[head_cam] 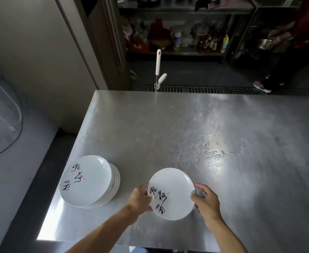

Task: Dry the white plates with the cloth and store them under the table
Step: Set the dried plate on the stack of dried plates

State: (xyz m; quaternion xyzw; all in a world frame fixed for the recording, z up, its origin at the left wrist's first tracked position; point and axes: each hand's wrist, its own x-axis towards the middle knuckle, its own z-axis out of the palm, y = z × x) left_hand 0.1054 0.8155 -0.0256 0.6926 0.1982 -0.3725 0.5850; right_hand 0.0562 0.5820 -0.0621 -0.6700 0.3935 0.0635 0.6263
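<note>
Plates remain to be dried: a stack of white plates (89,181) sits near the front left corner of a steel table (186,125), and nothing in view shows any stored underneath yet, so the task looks early or midway — it is hard to say which. One plate (172,193) is held above the table's front edge, face up. The left hand (140,199) grips its left rim, thumb on top, fingers curled beneath. The right hand (206,201) closes around a grey cloth (199,191) pressed against the right rim — drying appears under way. Water beads on the table further right.
</note>
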